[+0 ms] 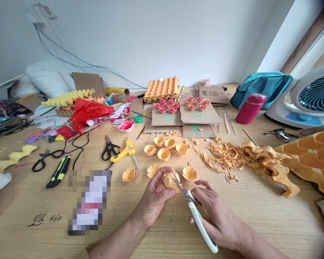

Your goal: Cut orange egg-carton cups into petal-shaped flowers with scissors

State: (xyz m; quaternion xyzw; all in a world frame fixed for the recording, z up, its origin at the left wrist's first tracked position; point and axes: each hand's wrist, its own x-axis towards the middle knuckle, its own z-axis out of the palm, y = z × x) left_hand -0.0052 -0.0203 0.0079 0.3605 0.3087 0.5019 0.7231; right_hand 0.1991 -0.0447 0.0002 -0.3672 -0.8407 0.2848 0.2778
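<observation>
My left hand (pixel 154 196) is closed round a small orange egg-carton cup (pixel 170 180), held just above the wooden table (pixel 259 216). My right hand (pixel 218 216) grips white-handled scissors (pixel 197 212), whose blades reach into the cup's edge. Several cut orange paper cups (pixel 164 145) stand behind the hands, with two flower-shaped ones (pixel 189 173) close by. Small orange scraps lie on the table under my hands.
A heap of orange carton trimmings (pixel 248 154) and an egg tray piece (pixel 313 158) lie to the right. A yellow glue gun (pixel 124 151), black scissors (pixel 109 148) and a utility knife (pixel 58 172) lie left. Cardboard sheets with red flowers (pixel 183 106), a red bottle (pixel 250 108) and a fan (pixel 307 97) stand behind.
</observation>
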